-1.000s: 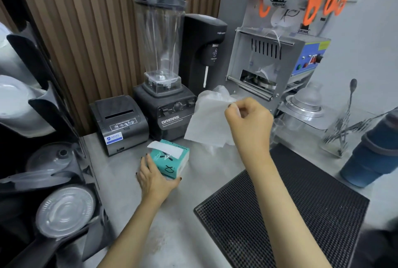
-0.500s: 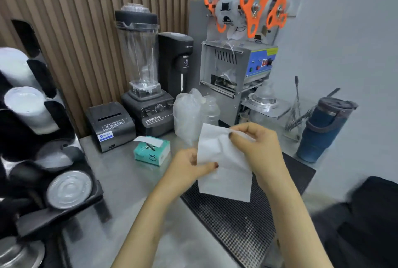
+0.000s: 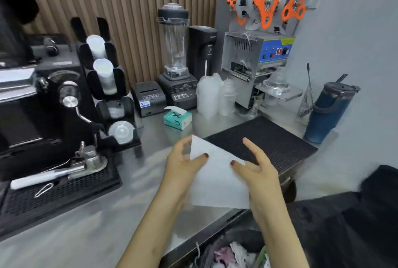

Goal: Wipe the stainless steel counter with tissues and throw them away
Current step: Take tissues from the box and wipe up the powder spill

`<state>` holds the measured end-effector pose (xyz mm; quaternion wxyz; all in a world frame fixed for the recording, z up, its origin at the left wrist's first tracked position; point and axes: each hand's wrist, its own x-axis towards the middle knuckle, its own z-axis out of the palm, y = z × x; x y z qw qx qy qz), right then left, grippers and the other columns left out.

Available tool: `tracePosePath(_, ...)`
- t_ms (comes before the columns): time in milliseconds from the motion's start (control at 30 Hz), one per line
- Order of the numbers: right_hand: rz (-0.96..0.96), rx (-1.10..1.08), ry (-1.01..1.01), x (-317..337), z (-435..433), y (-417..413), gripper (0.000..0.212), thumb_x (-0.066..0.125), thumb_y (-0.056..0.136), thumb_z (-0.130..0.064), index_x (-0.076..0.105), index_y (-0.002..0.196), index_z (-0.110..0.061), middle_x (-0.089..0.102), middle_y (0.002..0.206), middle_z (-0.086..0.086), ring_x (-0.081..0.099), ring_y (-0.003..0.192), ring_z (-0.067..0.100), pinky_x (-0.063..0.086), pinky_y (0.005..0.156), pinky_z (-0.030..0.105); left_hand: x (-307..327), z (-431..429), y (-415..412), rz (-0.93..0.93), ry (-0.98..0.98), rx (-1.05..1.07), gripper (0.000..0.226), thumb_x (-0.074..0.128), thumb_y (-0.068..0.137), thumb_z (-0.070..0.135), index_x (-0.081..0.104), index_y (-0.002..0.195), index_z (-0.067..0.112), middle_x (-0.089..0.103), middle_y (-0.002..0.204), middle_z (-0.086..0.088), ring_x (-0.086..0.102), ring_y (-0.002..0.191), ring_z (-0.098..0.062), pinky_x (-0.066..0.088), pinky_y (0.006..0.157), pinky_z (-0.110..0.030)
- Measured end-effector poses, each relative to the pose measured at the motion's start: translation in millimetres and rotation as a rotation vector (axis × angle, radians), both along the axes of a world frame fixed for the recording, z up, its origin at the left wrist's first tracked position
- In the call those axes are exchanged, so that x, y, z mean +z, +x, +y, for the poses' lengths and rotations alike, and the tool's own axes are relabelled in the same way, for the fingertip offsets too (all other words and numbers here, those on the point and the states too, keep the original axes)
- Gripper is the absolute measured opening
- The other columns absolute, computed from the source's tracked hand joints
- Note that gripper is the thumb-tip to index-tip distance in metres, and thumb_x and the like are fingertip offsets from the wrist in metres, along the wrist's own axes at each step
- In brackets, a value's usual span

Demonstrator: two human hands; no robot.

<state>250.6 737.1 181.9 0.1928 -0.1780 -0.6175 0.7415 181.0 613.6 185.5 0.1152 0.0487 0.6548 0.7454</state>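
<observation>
left hand (image 3: 183, 165) pinching tissue (image 3: 217, 181) | right hand (image 3: 256, 168) gripping opposite edge | tissue hanging above counter (image 3: 90, 220)

left hand (image 3: 183, 165): off tissue box (image 3: 177, 118) → tissue (image 3: 217, 179) | tissue: lowered, held flat with right hand (image 3: 258, 168)

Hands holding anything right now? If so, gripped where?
Yes: one white tissue, held by both hands above the counter. The left hand pinches its upper left edge, and the right hand pinches its right edge.
</observation>
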Motion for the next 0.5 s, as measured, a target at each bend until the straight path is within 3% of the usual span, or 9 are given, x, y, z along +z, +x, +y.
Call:
tracePosePath(67,0.005,0.041,-0.024,-1,-13,14,0.034,0.062,0.083,0.000,0.070,0.091,-0.031,0.069,0.063,-0.002,0.063,0.057,0.011,0.050,0.051,0.021,-4,-17,18,0.042,0.037,0.020,0.053,0.060,0.083,-0.004,0.048,0.116,0.036,0.071,0.088,-0.009,0.068,0.075,-0.024,0.056,0.068,-0.035)
tracePosePath(133,-0.003,0.074,-0.018,-2,-24,23,0.027,0.063,0.082,0.000,0.074,0.077,-0.024,0.072,0.068,-0.005,0.063,0.062,0.011,0.048,0.053,0.020,-3,-35,34,0.124,-0.003,0.007,0.051,0.058,0.084,-0.006,0.053,0.113,0.035,0.069,0.090,-0.012,0.064,0.071,-0.022,0.052,0.065,-0.032)
tracePosePath(200,-0.014,0.120,0.009,-2,-35,28,0.024,0.064,0.081,-0.001,0.074,0.077,-0.022,0.072,0.075,-0.003,0.061,0.068,0.014,0.046,0.059,0.024,0,-52,48,0.195,-0.058,0.008,0.038,0.058,0.083,-0.007,0.067,0.096,0.028,0.069,0.098,-0.011,0.063,0.075,-0.019,0.051,0.067,-0.031)
tracePosePath(300,0.026,0.202,0.019,3,-54,31,0.025,0.066,0.079,0.002,0.072,0.081,-0.022,0.071,0.079,0.001,0.060,0.070,0.013,0.046,0.058,0.019,7,-77,64,0.206,-0.049,0.069,0.030,0.064,0.079,-0.006,0.072,0.072,0.021,0.073,0.078,0.006,0.064,0.066,-0.004,0.051,0.058,-0.017)
tracePosePath(500,0.138,0.361,0.070,11,-99,31,0.034,0.068,0.070,0.015,0.071,0.080,-0.018,0.073,0.071,-0.008,0.066,0.068,0.000,0.051,0.060,0.011,17,-133,83,0.234,-0.066,0.117,0.035,0.070,0.066,-0.018,0.067,0.083,0.012,0.070,0.066,0.013,0.062,0.063,0.006,0.048,0.057,-0.011)
